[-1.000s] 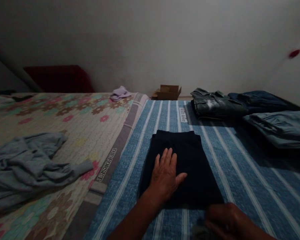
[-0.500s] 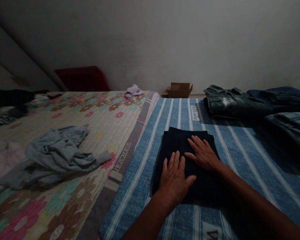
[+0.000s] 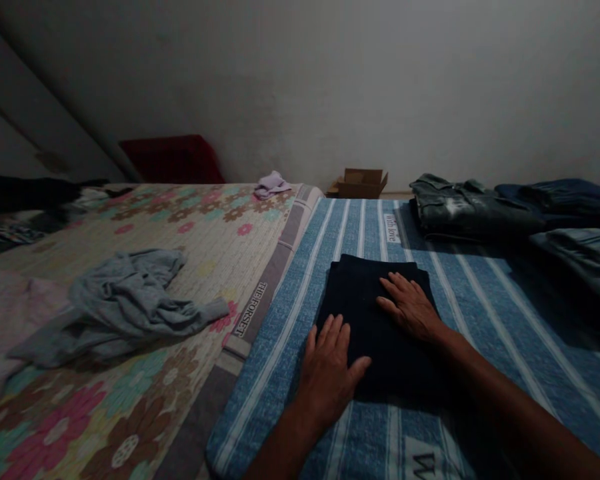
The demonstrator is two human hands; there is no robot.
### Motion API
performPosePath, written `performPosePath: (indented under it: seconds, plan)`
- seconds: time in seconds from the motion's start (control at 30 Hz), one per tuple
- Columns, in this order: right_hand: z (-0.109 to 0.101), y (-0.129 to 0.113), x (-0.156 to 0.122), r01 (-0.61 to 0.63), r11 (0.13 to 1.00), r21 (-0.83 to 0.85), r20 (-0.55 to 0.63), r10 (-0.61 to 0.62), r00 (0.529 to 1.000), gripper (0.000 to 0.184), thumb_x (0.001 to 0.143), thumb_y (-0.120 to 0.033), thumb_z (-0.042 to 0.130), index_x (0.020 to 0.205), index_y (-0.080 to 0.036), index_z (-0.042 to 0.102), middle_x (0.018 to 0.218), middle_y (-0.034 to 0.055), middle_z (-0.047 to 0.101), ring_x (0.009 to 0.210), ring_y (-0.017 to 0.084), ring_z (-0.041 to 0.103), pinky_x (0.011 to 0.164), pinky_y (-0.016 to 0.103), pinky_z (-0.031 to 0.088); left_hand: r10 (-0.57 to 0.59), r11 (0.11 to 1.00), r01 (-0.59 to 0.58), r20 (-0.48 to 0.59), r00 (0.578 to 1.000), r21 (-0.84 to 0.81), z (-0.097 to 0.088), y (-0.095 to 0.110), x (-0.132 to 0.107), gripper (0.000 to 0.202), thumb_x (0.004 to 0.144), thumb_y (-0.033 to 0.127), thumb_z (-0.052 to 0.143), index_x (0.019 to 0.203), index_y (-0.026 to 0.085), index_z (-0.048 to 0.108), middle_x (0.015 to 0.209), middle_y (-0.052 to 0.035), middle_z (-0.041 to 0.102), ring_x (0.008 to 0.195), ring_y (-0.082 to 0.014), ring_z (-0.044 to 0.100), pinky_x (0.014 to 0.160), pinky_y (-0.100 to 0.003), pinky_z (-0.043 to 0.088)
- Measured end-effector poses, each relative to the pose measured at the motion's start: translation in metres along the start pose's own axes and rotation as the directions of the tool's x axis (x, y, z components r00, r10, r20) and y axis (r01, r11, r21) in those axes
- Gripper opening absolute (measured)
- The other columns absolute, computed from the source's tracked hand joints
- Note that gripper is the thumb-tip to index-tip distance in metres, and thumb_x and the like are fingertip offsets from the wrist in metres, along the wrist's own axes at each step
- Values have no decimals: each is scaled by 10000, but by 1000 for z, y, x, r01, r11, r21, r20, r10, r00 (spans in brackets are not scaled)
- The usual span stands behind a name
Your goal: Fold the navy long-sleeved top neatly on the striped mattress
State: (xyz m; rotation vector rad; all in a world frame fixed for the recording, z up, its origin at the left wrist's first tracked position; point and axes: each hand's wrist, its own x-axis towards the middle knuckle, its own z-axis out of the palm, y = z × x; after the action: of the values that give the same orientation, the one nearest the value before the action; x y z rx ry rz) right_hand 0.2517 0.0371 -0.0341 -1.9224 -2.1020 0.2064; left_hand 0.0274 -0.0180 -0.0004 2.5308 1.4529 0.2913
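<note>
A folded dark navy garment (image 3: 365,300) lies on a blue striped bedspread (image 3: 480,333). My left hand (image 3: 330,373) rests flat at the garment's near left corner, fingers stretched out and together. On the garment's right half lies my right hand (image 3: 410,307), also flat with fingers extended. Neither hand grips the cloth.
A crumpled grey-blue garment (image 3: 125,300) lies on the floral bedspread (image 3: 155,400) to the left. Folded jeans (image 3: 465,207) and more denim (image 3: 580,247) are stacked at the far right. A small cardboard box (image 3: 363,183) and a lilac cloth (image 3: 273,183) sit near the wall.
My right hand came up from the near edge onto the navy garment. My left hand has slid back toward the garment's near left corner. The view shifted left.
</note>
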Motion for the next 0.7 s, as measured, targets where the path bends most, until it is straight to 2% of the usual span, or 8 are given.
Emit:
performPosePath:
  seconds: [0.07, 0.13, 0.2, 0.3, 0.37, 0.53, 0.7]
  plan:
    - [0, 0, 0, 11, 1000, 4, -7, -11, 1000, 616, 910, -542, 249, 1361, -156, 416, 1444, 142, 339, 1353, 266, 237, 1074, 474, 195, 21, 999, -26, -116, 993, -43, -1, -3, 10, 346, 860, 265, 515, 1175, 121, 531, 1294, -143, 527, 1252, -274, 418, 1045, -524, 305]
    - [1, 0, 0, 17, 1000, -1, -12, -17, 1000, 606, 914, -530, 250, 1355, -153, 424, 1438, 146, 348, 1350, 267, 246, 1071, 475, 199, 39, 993, -61, -214, 976, -97, -2, -5, 29, 226, 837, 157, 522, 1052, 131, 585, 1156, -113, 610, 1132, -238, 516, 1001, -454, 381]
    - [1, -1, 0, 14, 1000, -9, -18, -14, 1000, 597, 916, -524, 252, 1351, -155, 430, 1435, 147, 353, 1347, 267, 255, 1069, 476, 203, 61, 984, -103, -258, 964, -149, -4, -6, 52, 171, 812, 114, 541, 964, 146, 611, 1038, -78, 642, 1014, -207, 562, 929, -381, 444]
    - [2, -1, 0, 12, 1000, -18, -33, -13, 999, 578, 918, -514, 265, 1341, -161, 442, 1430, 144, 363, 1342, 267, 268, 1065, 478, 210, 92, 976, -135, -238, 967, -172, -6, -6, 82, 156, 769, 109, 596, 906, 170, 639, 998, -49, 642, 978, -197, 560, 901, -352, 455]
    - [3, -1, -1, 17, 1000, -17, -42, -18, 999, 568, 920, -507, 272, 1335, -161, 448, 1426, 144, 370, 1339, 267, 275, 1063, 478, 215, 102, 977, -135, -196, 975, -165, -5, -6, 93, 154, 753, 116, 621, 893, 166, 660, 1032, -54, 634, 1001, -199, 545, 916, -343, 442]
    - [6, 1, -1, 29, 1000, -9, -75, -30, 997, 548, 920, -504, 285, 1318, -173, 466, 1416, 133, 389, 1333, 262, 287, 1056, 483, 231, 81, 976, -110, -156, 984, -187, 4, -10, 98, 143, 752, 154, 643, 886, 172, 691, 1091, -51, 622, 1034, -196, 516, 935, -327, 419]
    - [6, 0, -1, 26, 1000, -7, -87, -26, 996, 549, 920, -503, 292, 1312, -164, 474, 1407, 140, 400, 1326, 267, 302, 1056, 477, 237, 24, 966, -65, -165, 986, -249, 7, -10, 99, 97, 753, 180, 652, 829, 188, 711, 1031, -35, 640, 986, -185, 532, 913, -329, 423]
